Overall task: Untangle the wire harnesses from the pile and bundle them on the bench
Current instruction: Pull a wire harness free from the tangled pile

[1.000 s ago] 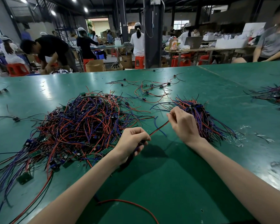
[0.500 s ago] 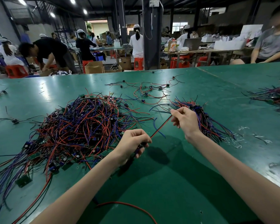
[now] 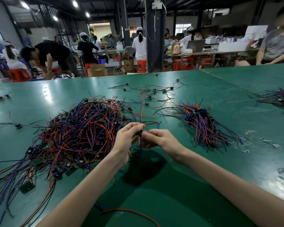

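At the centre of the frame the left hand [image 3: 127, 140] and right hand [image 3: 160, 140] meet, the fingers of both curled in a pinch on one wire harness [image 3: 142, 110]. Its red and dark leads rise straight up from the grip, and other leads hang below. The step in hand looks like straightening a single freed harness. Next it probably needs carrying to the sorted bundle [image 3: 203, 126] right of centre and laying down with its ends aligned. The tangled pile [image 3: 82, 128] lies left of centre on the green worktop [image 3: 170, 190]. No container shows on the worktop. Beyond its far edge sits a cardboard box [image 3: 97, 70], its contents not discernible.
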Demonstrator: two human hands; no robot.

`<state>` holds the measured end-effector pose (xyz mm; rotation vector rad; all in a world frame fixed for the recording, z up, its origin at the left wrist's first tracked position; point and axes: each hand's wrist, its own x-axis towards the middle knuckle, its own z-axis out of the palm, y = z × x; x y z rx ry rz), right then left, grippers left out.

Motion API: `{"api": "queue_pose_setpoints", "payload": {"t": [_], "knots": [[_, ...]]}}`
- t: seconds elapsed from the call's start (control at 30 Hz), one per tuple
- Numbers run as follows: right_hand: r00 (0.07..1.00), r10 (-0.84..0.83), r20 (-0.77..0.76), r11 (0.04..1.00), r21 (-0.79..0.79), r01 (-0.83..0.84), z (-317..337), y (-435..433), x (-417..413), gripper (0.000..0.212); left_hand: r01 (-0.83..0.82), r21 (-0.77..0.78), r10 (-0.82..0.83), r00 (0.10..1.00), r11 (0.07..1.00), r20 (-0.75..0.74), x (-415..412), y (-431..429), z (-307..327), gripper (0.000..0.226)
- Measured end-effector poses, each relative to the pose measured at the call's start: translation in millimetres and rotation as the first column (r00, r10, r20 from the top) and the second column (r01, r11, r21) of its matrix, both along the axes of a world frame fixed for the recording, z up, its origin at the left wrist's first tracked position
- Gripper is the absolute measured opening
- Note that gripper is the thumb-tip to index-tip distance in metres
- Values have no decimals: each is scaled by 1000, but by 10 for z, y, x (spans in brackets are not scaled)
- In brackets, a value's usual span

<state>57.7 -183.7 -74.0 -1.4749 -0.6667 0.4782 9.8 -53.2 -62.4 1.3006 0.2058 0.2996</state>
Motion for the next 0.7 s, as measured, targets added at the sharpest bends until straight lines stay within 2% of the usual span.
{"api": "queue_pose_setpoints", "payload": {"t": [0.07,0.13,0.3,0.4,0.5,0.57,0.7], "knots": [[1000,20,-11,997,71,-19,-34,57,-75,10,34,-42,-35,999,999,-24,-4,-10,1,9],[1000,-11,-24,995,94,13,-35,55,-106,13,67,-35,-67,998,997,-21,-9,-15,-13,10],[993,-109,-51,986,118,114,4,13,-90,20,165,-57,-164,986,985,26,-21,-19,-39,28],[989,-128,-74,984,119,136,5,-9,-76,21,195,-13,-195,980,981,33,-15,-19,-82,29],[991,-132,32,990,49,131,-4,-27,-75,24,154,-6,-153,987,988,51,-6,-25,-97,25],[987,-130,90,992,20,128,-11,-19,-73,17,112,-2,-112,991,994,71,-1,-11,-94,23],[992,-126,21,991,50,125,-40,-18,-29,13,55,-35,-51,992,998,119,4,24,-88,19]]}}
